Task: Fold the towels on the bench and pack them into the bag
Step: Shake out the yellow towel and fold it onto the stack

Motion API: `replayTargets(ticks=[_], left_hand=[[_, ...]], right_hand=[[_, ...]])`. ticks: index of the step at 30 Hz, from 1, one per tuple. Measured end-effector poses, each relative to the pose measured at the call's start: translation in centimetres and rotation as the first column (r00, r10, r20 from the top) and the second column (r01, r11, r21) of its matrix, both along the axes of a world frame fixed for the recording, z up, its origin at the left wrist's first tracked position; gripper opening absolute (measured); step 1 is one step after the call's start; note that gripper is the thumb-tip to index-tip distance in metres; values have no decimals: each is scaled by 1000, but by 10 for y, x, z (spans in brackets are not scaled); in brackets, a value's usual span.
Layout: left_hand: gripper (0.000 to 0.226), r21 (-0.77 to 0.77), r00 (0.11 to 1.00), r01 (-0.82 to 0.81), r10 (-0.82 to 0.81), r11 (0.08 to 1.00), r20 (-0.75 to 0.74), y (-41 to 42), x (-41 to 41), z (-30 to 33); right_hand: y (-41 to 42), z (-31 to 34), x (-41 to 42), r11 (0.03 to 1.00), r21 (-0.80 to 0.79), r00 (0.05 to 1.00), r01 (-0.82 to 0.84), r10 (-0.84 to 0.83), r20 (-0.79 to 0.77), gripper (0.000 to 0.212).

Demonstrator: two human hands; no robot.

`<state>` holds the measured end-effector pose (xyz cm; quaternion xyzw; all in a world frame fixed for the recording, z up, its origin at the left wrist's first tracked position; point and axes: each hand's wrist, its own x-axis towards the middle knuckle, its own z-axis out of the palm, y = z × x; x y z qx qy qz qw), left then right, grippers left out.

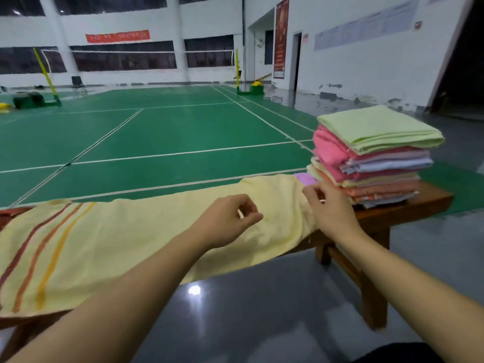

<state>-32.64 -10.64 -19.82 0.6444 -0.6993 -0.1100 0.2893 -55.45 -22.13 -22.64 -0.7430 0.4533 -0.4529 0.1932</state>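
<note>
A long pale yellow towel (146, 231) with red and orange stripes at its left end lies spread along the wooden bench (408, 205). My left hand (230, 221) hovers just above the towel's middle, fingers loosely curled, thumb near the index finger, holding nothing. My right hand (327, 208) is at the towel's right end, beside a stack of folded towels (372, 158). Its fingers curl at the towel's far corner, and the back of the hand hides whether they pinch the cloth. A light green towel (377, 127) tops the stack, with pink, lilac and orange ones beneath.
A small pink item (303, 178) peeks out between the yellow towel and the stack. The bench stands on glossy grey floor (262, 310). Beyond it is a green badminton court (157, 132) with net posts (238, 72). A white wall (366, 61) runs along the right.
</note>
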Motion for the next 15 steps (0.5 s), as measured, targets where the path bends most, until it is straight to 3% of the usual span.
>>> replayTargets(ticks=[2,5,8,10,13,15], left_hand=[[9,-50,996,44,-48,998,-81,-27,-38,-1],[4,-88,974,88,-104,992,-199,-61,-83,-1],[6,-69,971,98,-111,993,-214,-86,-113,-8],[3,-17,986,-5,2,1000,-169,-97,-126,-16],[31,52,957,-244,249,968,-149,-109,-133,-25],[53,92,948,-283,292,955,-122,-112,-135,-24]], right_hand=[[-16,10,1,979,201,1000,-15,11,20,24],[-29,25,-5,905,406,982,-125,54,183,21],[-39,33,-11,914,391,989,-105,57,133,23],[-47,37,-7,909,401,990,-111,66,124,25],[-63,38,2,904,420,994,-86,47,103,29],[-69,40,8,907,416,995,-68,32,94,36]])
